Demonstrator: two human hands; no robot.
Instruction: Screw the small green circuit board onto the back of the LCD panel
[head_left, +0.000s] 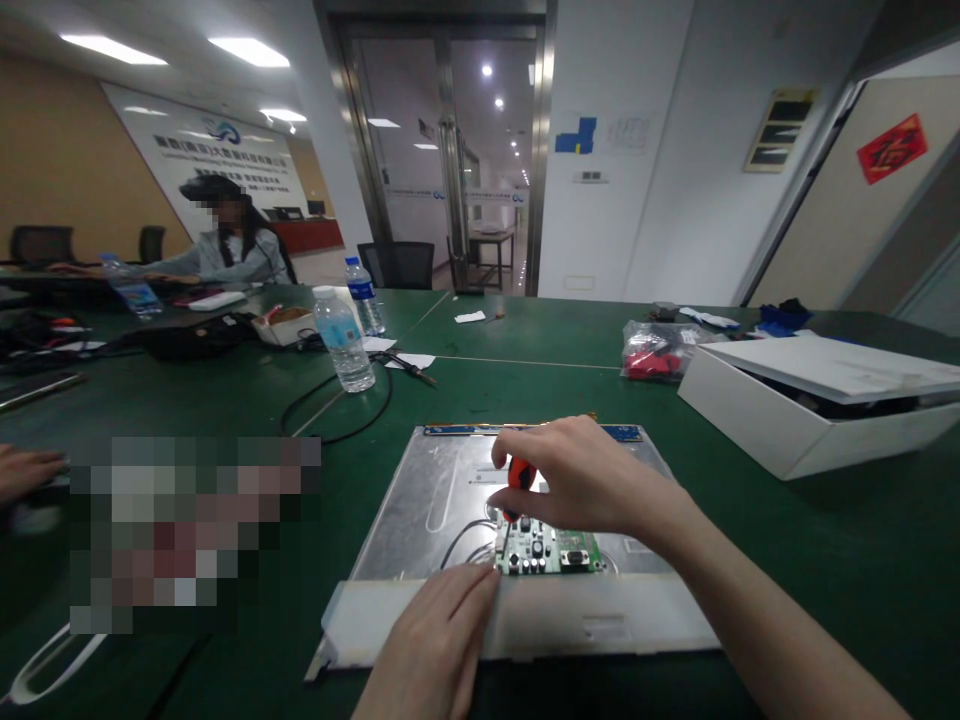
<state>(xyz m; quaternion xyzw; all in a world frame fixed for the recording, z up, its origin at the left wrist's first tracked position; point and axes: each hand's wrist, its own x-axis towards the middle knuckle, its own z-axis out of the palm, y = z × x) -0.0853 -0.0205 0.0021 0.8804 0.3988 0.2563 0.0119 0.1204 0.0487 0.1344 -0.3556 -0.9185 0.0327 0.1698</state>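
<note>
My right hand grips a screwdriver with a red-orange and black handle, held upright. Its shaft points down at the left part of a green circuit board, though I cannot tell whether the tip sits in a screw. The board lies on the back of a silver metal display panel, with dark cables beside it. A blue circuit strip runs along the panel's far edge. My left hand rests flat with fingers stretched out on the panel's near white strip, fingertips beside the board's lower left corner.
Two water bottles stand beyond the panel at left, near a black cable. To the right sit a white box with its lid ajar and a plastic bag with red contents. Another person sits at far left; a different hand is nearer.
</note>
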